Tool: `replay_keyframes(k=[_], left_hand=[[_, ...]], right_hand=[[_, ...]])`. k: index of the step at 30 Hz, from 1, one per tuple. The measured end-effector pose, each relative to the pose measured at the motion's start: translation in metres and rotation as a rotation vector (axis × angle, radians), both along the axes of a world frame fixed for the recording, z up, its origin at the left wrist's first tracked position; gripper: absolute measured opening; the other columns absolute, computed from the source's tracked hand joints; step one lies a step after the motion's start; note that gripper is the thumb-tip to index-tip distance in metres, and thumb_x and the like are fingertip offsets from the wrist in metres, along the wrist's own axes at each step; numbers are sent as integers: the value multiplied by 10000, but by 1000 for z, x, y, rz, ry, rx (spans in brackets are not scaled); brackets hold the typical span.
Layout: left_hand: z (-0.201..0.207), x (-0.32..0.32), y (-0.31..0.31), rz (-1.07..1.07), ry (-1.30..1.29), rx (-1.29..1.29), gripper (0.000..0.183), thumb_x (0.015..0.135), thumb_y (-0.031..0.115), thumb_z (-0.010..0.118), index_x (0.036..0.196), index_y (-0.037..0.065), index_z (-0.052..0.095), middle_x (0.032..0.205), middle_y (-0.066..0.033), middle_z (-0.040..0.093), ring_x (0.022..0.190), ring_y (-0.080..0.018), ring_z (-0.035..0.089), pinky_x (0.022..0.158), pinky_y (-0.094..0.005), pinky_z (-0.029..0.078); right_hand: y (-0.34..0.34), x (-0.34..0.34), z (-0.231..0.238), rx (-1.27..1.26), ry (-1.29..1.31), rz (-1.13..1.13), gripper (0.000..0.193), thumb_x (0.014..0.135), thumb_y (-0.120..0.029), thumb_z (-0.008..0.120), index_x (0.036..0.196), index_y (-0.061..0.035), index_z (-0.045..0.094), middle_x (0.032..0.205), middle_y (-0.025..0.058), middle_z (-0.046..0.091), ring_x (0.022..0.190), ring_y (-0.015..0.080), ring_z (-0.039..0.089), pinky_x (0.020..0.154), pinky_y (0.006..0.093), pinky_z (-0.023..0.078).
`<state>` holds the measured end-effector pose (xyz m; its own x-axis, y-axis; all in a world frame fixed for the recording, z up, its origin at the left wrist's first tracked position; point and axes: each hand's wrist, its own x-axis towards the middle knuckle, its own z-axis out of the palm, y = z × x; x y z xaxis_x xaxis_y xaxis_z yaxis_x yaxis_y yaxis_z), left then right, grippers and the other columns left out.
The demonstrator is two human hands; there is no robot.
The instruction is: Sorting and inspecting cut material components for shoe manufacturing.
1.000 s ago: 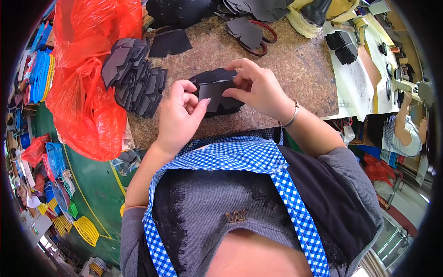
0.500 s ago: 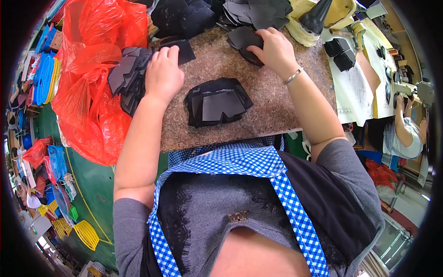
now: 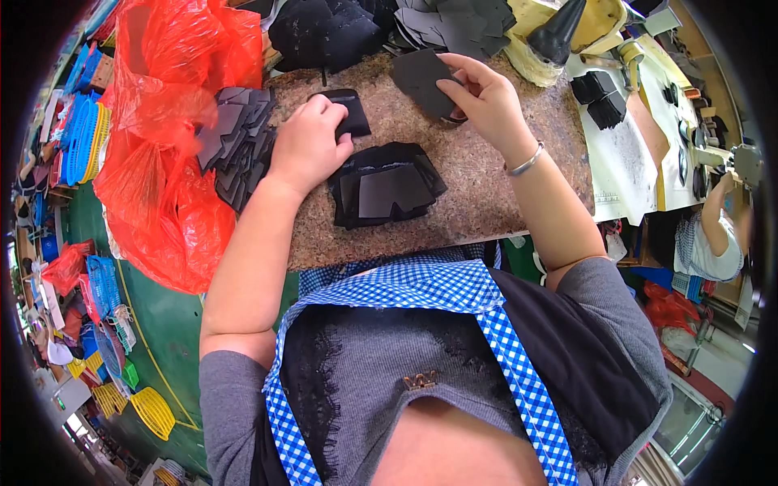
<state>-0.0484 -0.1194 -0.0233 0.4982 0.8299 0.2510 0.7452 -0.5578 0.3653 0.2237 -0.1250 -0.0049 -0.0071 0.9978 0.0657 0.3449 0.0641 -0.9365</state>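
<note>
My right hand [image 3: 489, 104] pinches a flat dark grey cut piece [image 3: 423, 79] between thumb and fingers, tilted above the speckled board. My left hand [image 3: 310, 144] is at a small black piece [image 3: 353, 116], fingers curled over its left edge and thumb beside it. Nearer to me lies a stack of black pieces [image 3: 389, 186], its top grey piece notched at the near edge. Left of my left hand is a fanned pile of dark grey pieces [image 3: 235, 142], partly behind my forearm.
A red plastic bag [image 3: 162, 178] spreads along the left side. Black pieces [image 3: 328, 36] and grey pieces [image 3: 462, 24] are heaped at the back. A black cone [image 3: 557, 32] stands at back right, near black bundles [image 3: 600, 99] on white paper. Another person [image 3: 709, 239] works at far right.
My left hand has moved from the grey pile rightward and nearer, together with the black piece. My right hand has lifted the grey piece, turning it so more of its face shows.
</note>
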Motion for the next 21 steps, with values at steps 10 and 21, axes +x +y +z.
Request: replay_keyframes(k=[10,21], left_hand=[[45,34,-71,-110,-207,68,147,763,53,696,881,-2,630,818,-124,590,656,-247,616,609,-346,513],[39,15,-67,74,-1415,-1046,110,923,169,684,936,74,632,869,14,646,751,-83,611,707,-224,491]], right_hand=[[-25,-7,18,-34,220,-3,242,906,-77,676,1148,-83,664,684,-59,550,541,13,474,485,170,404],[-53,-49,16,62,558,214,150,906,-7,656,1051,-39,673,894,-11,656,818,50,614,688,191,505]])
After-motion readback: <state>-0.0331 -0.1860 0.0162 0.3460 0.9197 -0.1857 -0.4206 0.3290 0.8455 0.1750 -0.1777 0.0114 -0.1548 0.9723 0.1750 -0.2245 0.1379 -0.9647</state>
